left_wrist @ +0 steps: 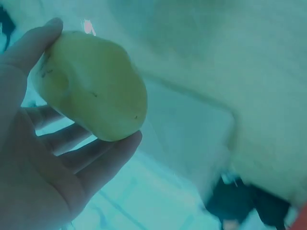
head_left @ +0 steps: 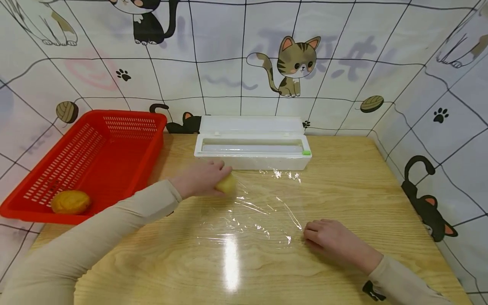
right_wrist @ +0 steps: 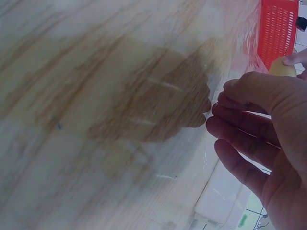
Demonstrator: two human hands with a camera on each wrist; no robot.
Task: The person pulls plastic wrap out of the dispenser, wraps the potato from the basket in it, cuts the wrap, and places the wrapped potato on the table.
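In the head view my left hand (head_left: 202, 178) grips a yellow potato (head_left: 227, 184) over the left part of a sheet of plastic wrap (head_left: 253, 212). The left wrist view shows the potato (left_wrist: 93, 86) between thumb and fingers, smooth with a few dark specks. The clear, wrinkled wrap lies on the wooden table in front of a white wrap box (head_left: 251, 163). Beside the wrap's right edge, my right hand (head_left: 331, 241) is low over the table. Its fingers (right_wrist: 242, 160) are loosely bent in the right wrist view, with nothing seen held between them.
A red plastic basket (head_left: 114, 156) stands at the left with a yellow-brown potato (head_left: 70, 202) in its near corner. The wrap box's lid (head_left: 251, 124) is raised, with a roll (head_left: 251, 148) inside and a green cutter slider (head_left: 306, 152) at its right end. Cat-patterned cloth walls surround the table.
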